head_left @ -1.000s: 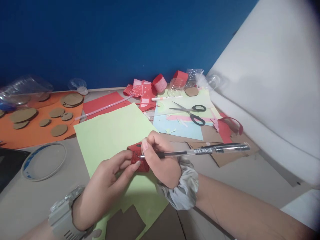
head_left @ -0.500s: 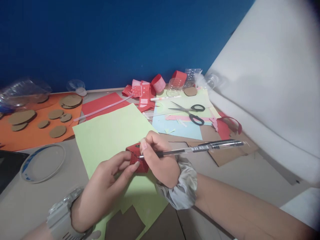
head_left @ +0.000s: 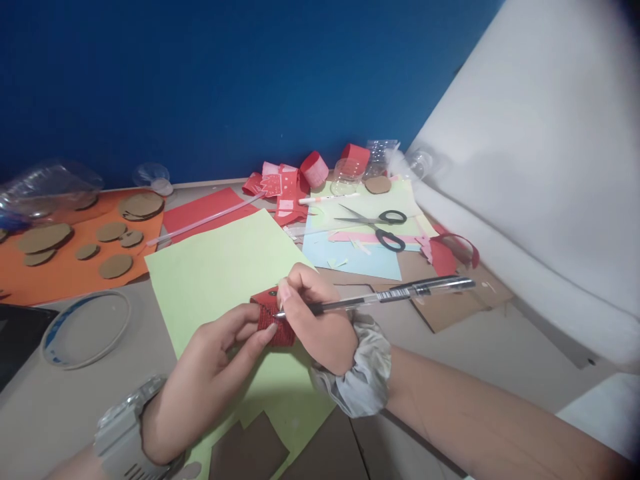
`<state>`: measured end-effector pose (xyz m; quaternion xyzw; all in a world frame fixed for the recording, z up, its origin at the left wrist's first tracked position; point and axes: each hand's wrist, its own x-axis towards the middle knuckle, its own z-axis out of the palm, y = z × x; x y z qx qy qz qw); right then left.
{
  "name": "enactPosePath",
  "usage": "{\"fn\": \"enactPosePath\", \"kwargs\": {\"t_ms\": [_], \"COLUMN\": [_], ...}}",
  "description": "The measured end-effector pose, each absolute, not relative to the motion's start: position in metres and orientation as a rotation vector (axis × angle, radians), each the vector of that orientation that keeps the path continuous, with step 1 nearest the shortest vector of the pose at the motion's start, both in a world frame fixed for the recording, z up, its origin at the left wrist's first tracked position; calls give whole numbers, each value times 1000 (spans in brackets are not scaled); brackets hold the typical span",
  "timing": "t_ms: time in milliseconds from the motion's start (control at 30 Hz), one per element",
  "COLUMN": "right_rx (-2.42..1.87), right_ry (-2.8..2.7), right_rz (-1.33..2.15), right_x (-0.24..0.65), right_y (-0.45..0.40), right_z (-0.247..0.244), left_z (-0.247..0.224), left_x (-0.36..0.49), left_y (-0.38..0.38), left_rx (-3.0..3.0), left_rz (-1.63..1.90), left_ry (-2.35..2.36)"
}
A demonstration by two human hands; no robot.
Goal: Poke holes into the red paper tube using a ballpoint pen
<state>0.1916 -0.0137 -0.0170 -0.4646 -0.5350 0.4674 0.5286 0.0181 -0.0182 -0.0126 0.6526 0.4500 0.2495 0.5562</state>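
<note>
A small red paper piece with dark pen marks is pinched in my left hand, between thumb and fingers. My right hand grips a clear-barrelled black pen, its tip touching the marked side of the red piece. The right fingertips rest close to the upper edge of that piece and cover part of it. Beneath both hands lies a light green paper sheet with a stepped cut at its near edge.
Scissors lie on coloured paper scraps at the right. Red paper rolls and clear plastic cups stand at the back. Cardboard discs sit on orange paper at the left, near a roll of tape.
The pen's rear end has swung slightly left and up, while its tip stays on the red piece. The view has shifted a little; both hands keep their hold.
</note>
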Motion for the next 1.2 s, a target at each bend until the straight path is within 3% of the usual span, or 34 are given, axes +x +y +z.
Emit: {"fn": "enactPosePath", "kwargs": {"t_ms": [1200], "right_rx": [-1065], "right_ry": [-1255], "right_rz": [1184], "right_x": [192], "right_y": [-11], "right_z": [-16], "left_z": [-16], "left_x": [15], "left_y": [-18], "left_rx": [1599], "left_rz": [577], "left_ry": [1107]}}
